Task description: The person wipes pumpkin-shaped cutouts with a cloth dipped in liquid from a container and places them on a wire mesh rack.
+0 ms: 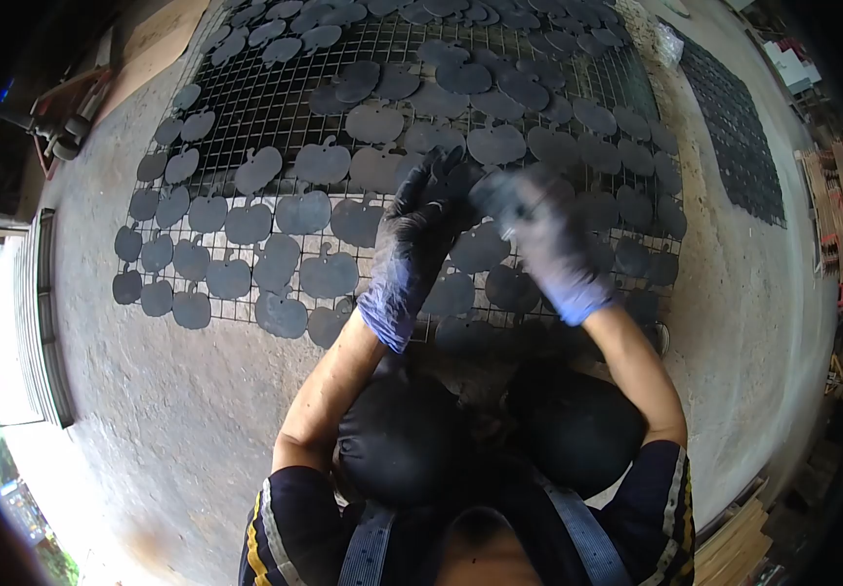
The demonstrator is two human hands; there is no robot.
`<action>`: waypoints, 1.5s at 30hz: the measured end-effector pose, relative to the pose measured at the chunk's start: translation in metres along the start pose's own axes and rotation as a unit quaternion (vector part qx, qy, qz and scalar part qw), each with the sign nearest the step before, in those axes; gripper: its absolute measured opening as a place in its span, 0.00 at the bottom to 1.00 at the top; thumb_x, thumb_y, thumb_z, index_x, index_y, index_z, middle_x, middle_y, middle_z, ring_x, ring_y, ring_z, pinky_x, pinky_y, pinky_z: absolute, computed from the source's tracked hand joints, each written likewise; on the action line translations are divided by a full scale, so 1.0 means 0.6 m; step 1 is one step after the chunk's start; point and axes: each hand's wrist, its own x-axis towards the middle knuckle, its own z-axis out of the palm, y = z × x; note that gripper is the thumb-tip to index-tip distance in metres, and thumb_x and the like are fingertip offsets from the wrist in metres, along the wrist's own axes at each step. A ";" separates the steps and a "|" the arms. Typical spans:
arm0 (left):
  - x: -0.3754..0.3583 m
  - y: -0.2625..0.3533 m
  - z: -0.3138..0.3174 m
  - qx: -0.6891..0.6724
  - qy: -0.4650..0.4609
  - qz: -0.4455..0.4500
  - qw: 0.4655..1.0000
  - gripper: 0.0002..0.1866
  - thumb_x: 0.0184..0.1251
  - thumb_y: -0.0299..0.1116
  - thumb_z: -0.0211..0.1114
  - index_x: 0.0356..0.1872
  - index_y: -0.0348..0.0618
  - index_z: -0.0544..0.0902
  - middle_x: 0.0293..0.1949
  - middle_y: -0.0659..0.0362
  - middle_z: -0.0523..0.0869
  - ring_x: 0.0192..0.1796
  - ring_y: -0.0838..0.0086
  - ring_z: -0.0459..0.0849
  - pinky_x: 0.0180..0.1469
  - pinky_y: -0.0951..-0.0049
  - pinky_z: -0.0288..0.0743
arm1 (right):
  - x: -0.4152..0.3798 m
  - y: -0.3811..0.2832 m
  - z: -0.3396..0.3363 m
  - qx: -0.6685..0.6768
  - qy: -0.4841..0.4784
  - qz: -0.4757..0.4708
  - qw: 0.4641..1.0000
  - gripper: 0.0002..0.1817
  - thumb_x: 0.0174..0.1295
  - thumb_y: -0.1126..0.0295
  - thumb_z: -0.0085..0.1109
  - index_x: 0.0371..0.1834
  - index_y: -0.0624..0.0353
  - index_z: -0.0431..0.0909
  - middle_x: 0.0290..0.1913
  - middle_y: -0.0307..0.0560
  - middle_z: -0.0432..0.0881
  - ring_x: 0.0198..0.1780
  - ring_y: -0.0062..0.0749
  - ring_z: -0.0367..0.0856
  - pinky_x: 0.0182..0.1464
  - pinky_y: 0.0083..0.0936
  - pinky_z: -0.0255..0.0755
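Note:
Rows of flat, dark grey pumpkin-shaped plates [328, 276] with short stems lie on a wire mesh rack [236, 109] in front of me. Both hands wear purple gloves blackened over the fingers and palms. My left hand [415, 217] is raised above the middle of the rack, its fingers closed at the edge of a dark flat plate [456, 184]. The plate's outline is partly lost against those behind it. Just right of it, my right hand [540, 220] is smeared by motion; its fingers and anything in them cannot be made out.
My bent knees [407, 439] are close below the rack's near edge. Concrete floor [177, 420] surrounds the rack. Another dark mesh panel [729, 127] lies at the far right. Wooden pieces [836, 205] line the right side, and a ridged panel [39, 317] stands at the left.

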 end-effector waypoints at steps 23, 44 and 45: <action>0.102 0.042 -0.085 -0.008 -0.031 0.015 0.999 0.18 0.57 0.28 0.53 0.50 0.38 0.67 0.44 0.50 0.75 0.44 0.63 0.77 0.45 0.69 0.73 | -0.002 0.056 -0.009 0.298 0.014 0.193 0.935 0.18 0.52 0.87 0.41 0.47 0.66 0.67 0.45 0.46 0.73 0.48 0.27 0.72 0.52 0.20 0.65; 0.073 0.262 -0.239 0.641 0.220 0.213 0.704 0.13 0.50 0.33 0.61 0.37 0.42 0.76 0.31 0.51 0.78 0.37 0.65 0.77 0.38 0.73 0.73 | -0.002 0.015 -0.005 0.235 -0.022 0.225 0.946 0.13 0.50 0.86 0.47 0.39 0.62 0.73 0.38 0.41 0.76 0.42 0.23 0.74 0.44 0.17 0.70; 0.068 0.252 -0.233 0.415 0.147 0.166 0.882 0.11 0.51 0.30 0.60 0.36 0.40 0.76 0.32 0.51 0.79 0.38 0.67 0.78 0.37 0.75 0.73 | 0.002 0.006 -0.007 0.263 -0.021 0.252 0.931 0.13 0.51 0.85 0.47 0.39 0.62 0.73 0.38 0.41 0.76 0.42 0.23 0.74 0.43 0.17 0.71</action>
